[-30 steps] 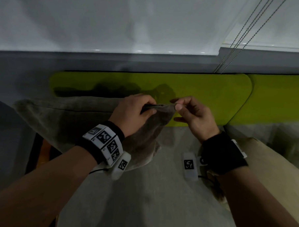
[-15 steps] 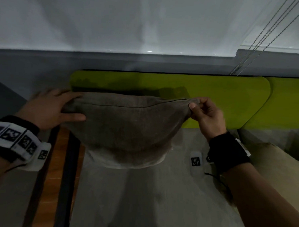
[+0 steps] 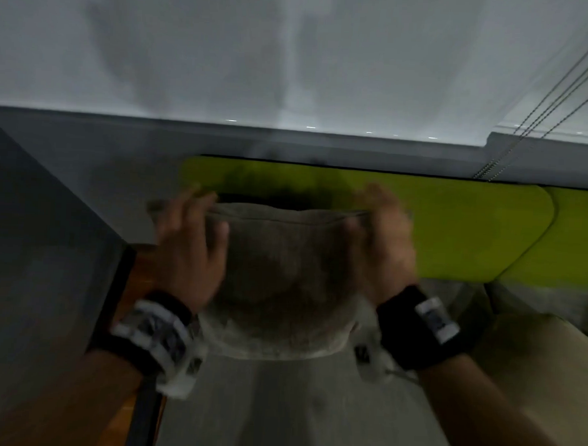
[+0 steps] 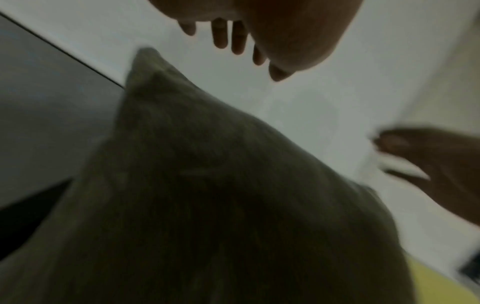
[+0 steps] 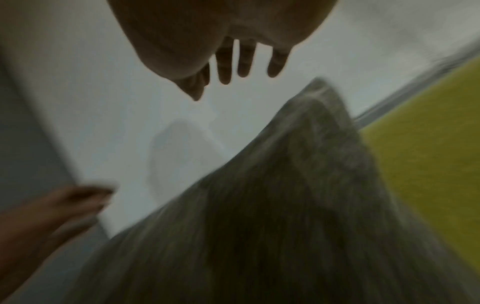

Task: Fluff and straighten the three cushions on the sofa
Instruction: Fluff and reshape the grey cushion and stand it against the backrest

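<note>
A grey-brown cushion (image 3: pixel 283 273) stands upright on the sofa seat (image 3: pixel 294 408) in front of the green backrest (image 3: pixel 454 229). My left hand (image 3: pixel 190 248) presses flat against its left side and my right hand (image 3: pixel 382 247) against its right side, so the cushion bulges between them. In the left wrist view the cushion (image 4: pixel 207 205) fills the lower frame and the fingers (image 4: pixel 226 35) are straight. The right wrist view shows the same cushion (image 5: pixel 285 226) under straight fingers (image 5: pixel 233 61). All views are motion-blurred.
A beige cushion (image 3: pixel 532 368) lies on the seat at the right. A second green backrest panel (image 3: pixel 581 242) continues rightwards. Blind cords (image 3: pixel 544 99) hang at the upper right. A wooden floor strip (image 3: pixel 131 283) and a grey wall lie to the left.
My left hand went from the cushion's right corner to its left end. My right hand let go of its pinched corner. Both hands then came inward, squashing the cushion narrower.
</note>
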The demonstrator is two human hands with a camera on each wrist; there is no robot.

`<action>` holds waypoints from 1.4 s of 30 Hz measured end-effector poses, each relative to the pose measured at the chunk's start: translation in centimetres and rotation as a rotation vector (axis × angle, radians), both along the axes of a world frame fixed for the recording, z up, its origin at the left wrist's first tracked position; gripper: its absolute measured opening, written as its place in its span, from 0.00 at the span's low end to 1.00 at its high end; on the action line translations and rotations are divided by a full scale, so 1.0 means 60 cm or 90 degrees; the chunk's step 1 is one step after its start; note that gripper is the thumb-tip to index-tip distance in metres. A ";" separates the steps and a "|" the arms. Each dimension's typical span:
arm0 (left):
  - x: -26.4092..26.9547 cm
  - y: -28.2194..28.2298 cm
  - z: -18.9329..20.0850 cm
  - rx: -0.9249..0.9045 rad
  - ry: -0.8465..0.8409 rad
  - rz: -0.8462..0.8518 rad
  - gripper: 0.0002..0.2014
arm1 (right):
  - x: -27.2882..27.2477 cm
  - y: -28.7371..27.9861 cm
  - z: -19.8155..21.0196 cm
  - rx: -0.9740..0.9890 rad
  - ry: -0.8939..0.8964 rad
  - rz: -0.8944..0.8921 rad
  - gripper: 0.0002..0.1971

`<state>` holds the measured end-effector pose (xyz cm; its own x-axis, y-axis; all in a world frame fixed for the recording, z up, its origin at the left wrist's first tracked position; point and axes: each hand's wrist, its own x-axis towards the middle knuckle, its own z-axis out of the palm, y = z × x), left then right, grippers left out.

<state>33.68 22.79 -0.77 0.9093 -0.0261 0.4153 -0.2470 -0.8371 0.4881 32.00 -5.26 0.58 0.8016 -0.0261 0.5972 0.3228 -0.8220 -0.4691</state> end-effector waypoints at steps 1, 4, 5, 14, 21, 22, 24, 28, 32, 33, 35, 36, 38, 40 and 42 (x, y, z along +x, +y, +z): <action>-0.030 -0.017 -0.022 0.030 -0.021 -0.069 0.21 | -0.025 0.033 -0.017 -0.080 0.015 0.113 0.22; -0.051 -0.037 -0.086 0.132 0.121 -0.166 0.29 | -0.056 0.099 -0.092 -0.258 0.192 0.221 0.30; -0.036 -0.035 -0.100 0.152 0.166 -0.156 0.30 | -0.046 0.102 -0.113 -0.283 0.249 0.188 0.32; 0.117 0.014 -0.121 0.278 0.325 -0.050 0.39 | 0.082 0.016 -0.135 -0.288 0.490 -0.067 0.42; 0.116 0.112 -0.105 -0.066 0.385 0.135 0.32 | 0.081 -0.073 -0.133 0.055 0.523 -0.189 0.36; 0.109 0.116 -0.099 -0.170 0.347 0.111 0.26 | 0.074 -0.086 -0.132 0.180 0.447 -0.187 0.37; 0.092 0.117 -0.083 -0.344 0.272 0.105 0.12 | 0.058 -0.099 -0.128 0.406 0.348 -0.146 0.37; 0.093 0.124 -0.058 -0.355 0.152 0.147 0.07 | 0.063 -0.111 -0.111 0.634 0.273 -0.157 0.32; 0.110 0.133 -0.046 -0.426 0.183 0.151 0.07 | 0.079 -0.143 -0.087 0.586 0.224 -0.209 0.26; 0.116 0.138 -0.049 -0.460 0.198 0.142 0.06 | 0.082 -0.151 -0.086 0.546 0.232 -0.219 0.26; 0.124 0.143 -0.049 -0.453 0.241 0.150 0.08 | 0.089 -0.161 -0.087 0.476 0.257 -0.243 0.28; 0.128 0.143 -0.051 -0.408 0.265 0.157 0.11 | 0.089 -0.158 -0.082 0.447 0.268 -0.255 0.29; 0.127 0.131 -0.048 -0.282 0.258 0.178 0.17 | 0.081 -0.139 -0.066 0.362 0.257 -0.281 0.24; 0.105 0.105 -0.033 -0.223 0.152 0.192 0.19 | 0.061 -0.116 -0.052 0.258 0.170 -0.290 0.23; 0.063 0.061 -0.011 -0.190 0.003 0.150 0.20 | 0.026 -0.070 -0.035 0.107 0.041 -0.197 0.25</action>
<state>37.48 26.46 -1.44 0.8777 0.3054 0.3693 -0.0623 -0.6914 0.7197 33.56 -9.44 -1.51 0.7759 -0.3676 0.5126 0.0359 -0.7856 -0.6176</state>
